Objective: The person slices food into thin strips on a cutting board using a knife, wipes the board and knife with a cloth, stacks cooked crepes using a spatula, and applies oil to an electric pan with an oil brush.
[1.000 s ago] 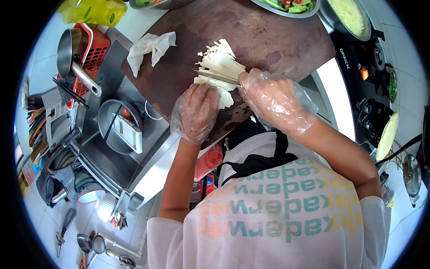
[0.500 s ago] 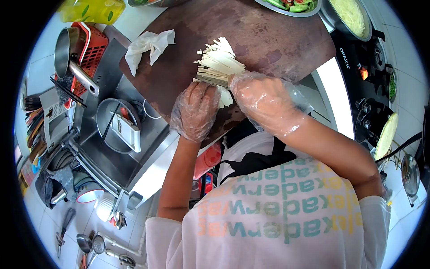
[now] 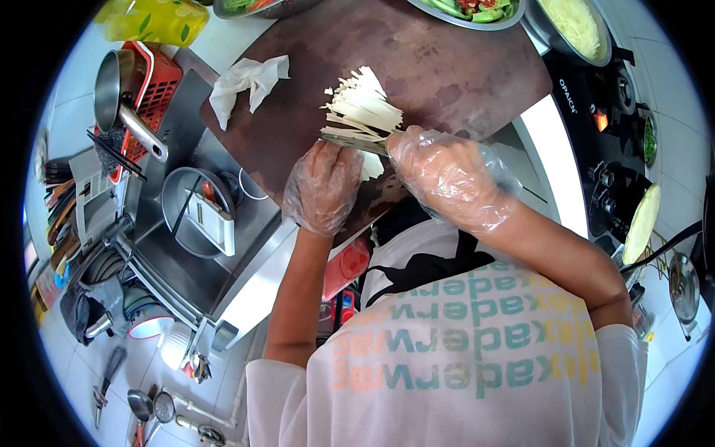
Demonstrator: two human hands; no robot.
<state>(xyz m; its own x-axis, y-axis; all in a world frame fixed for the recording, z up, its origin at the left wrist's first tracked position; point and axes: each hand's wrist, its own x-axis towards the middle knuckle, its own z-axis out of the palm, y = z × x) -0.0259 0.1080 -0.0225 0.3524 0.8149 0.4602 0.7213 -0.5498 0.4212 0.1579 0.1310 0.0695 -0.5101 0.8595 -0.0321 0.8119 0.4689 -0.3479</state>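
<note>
My right hand (image 3: 450, 175), in a clear plastic glove, grips a knife (image 3: 354, 142); its narrow blade runs leftward and the handle is hidden in the fist. My left hand (image 3: 322, 186), gloved the same way, has curled fingers pressing on a pale white food piece (image 3: 372, 167) right beside the blade. Beyond the knife, cut white strips (image 3: 370, 103) lie fanned out on the dark brown cutting board (image 3: 447, 56). What kind of food it is I cannot make out.
A crumpled white tissue (image 3: 249, 86) lies on the board. The sink (image 3: 261, 227) at left holds a pan (image 3: 175, 195) with a white grater (image 3: 211, 223). Bowls of green vegetables (image 3: 477, 10) and pale shreds (image 3: 572, 28) stand at the back, near the black stove (image 3: 577, 130).
The knife blade has shifted slightly and its angle has changed a little, with my right hand following. My left hand stays about where it was on the food.
</note>
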